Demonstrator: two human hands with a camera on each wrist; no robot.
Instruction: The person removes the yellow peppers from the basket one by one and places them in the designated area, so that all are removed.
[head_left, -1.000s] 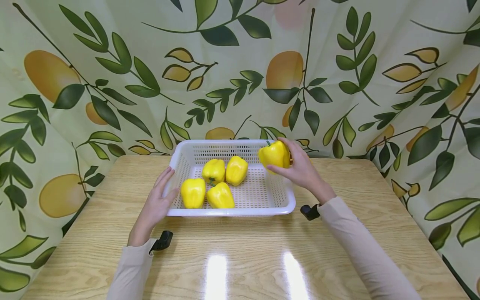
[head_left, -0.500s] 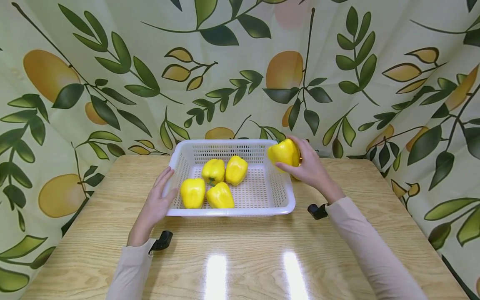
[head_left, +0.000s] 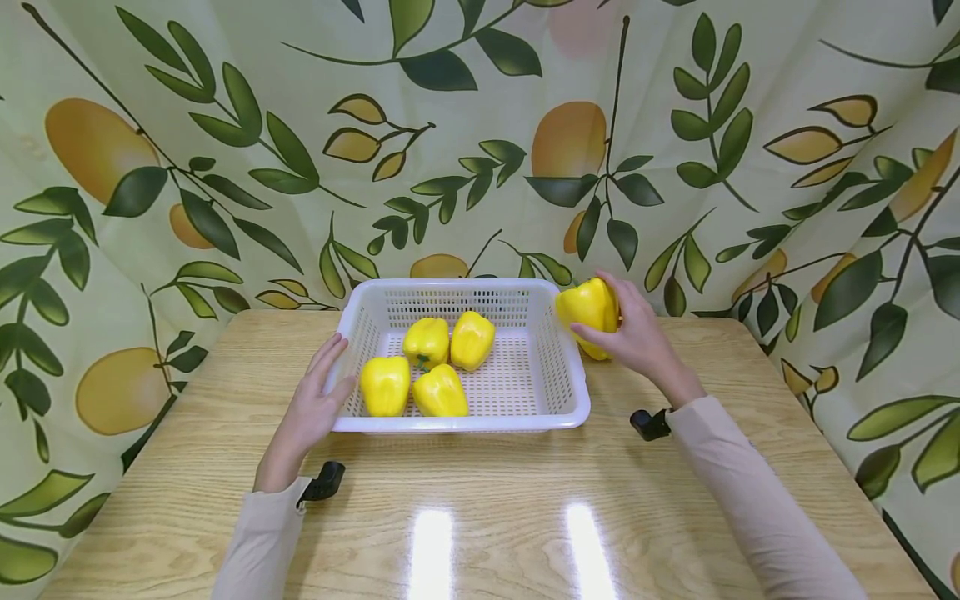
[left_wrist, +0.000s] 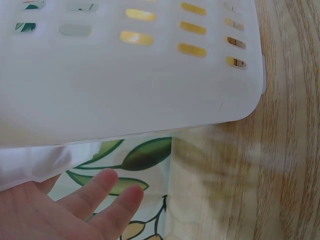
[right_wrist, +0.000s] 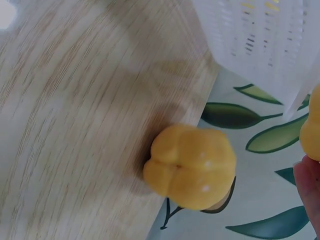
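Several yellow bell peppers (head_left: 472, 341) lie in the left half of a white plastic basket (head_left: 461, 424). My right hand (head_left: 641, 340) grips another yellow bell pepper (head_left: 585, 305) just past the basket's right rim, above the table; only an edge of it shows in the right wrist view. Below it, one more bell pepper (right_wrist: 192, 165) sits on the table beside the basket, mostly hidden by the hand in the head view. With fingers extended, my left hand (head_left: 311, 406) rests against the basket's left side.
The wooden table (head_left: 487, 492) reaches back to a curtain (head_left: 480, 133) printed with leaves and fruit. A black wrist camera (head_left: 325, 482) is on the left wrist, another camera (head_left: 649, 425) on the right.
My right hand has carried its bell pepper rightward, from over the basket's right end to outside the rim. The left hand, the basket and the peppers inside stay put.
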